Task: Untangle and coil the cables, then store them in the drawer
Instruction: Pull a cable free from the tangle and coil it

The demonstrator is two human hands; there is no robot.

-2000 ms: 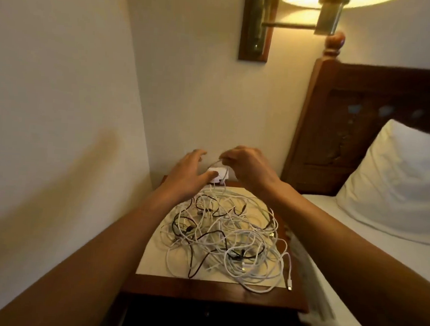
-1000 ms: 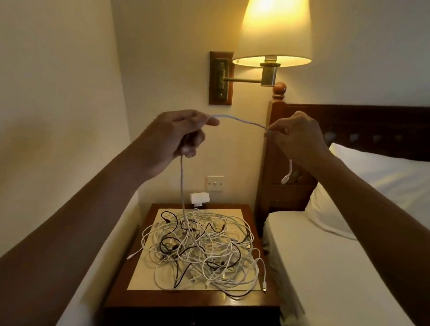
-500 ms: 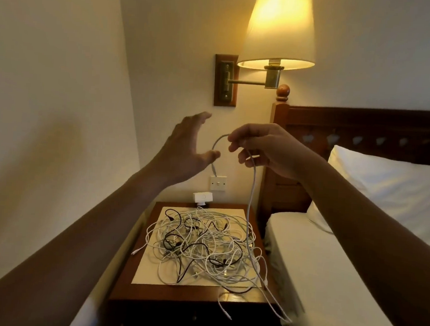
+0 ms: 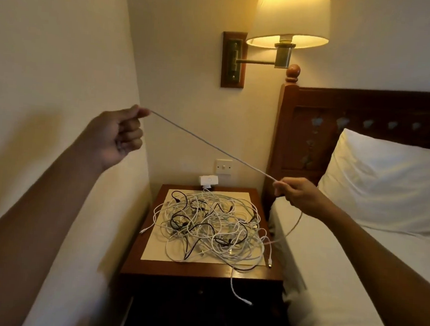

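Observation:
A tangled pile of white and black cables (image 4: 210,226) lies on a pale mat on the wooden nightstand (image 4: 201,270). One white cable (image 4: 210,143) is stretched taut in the air above it. My left hand (image 4: 119,135) pinches its upper end, raised near the left wall. My right hand (image 4: 297,192) pinches it lower, by the bed. Below my right hand the cable loops down to the pile. Another white cable end (image 4: 240,295) hangs over the nightstand's front edge. The drawer front below is dark and hard to make out.
A white adapter (image 4: 208,181) sits at the nightstand's back under a wall switch (image 4: 224,166). A lit wall lamp (image 4: 290,23) hangs above. The bed (image 4: 353,287) with a white pillow (image 4: 390,182) and wooden headboard (image 4: 339,113) is to the right. A wall runs close on the left.
My hands have moved apart, the left up toward the wall and the right down toward the bed. The white cable, looped between them before, is now pulled straight.

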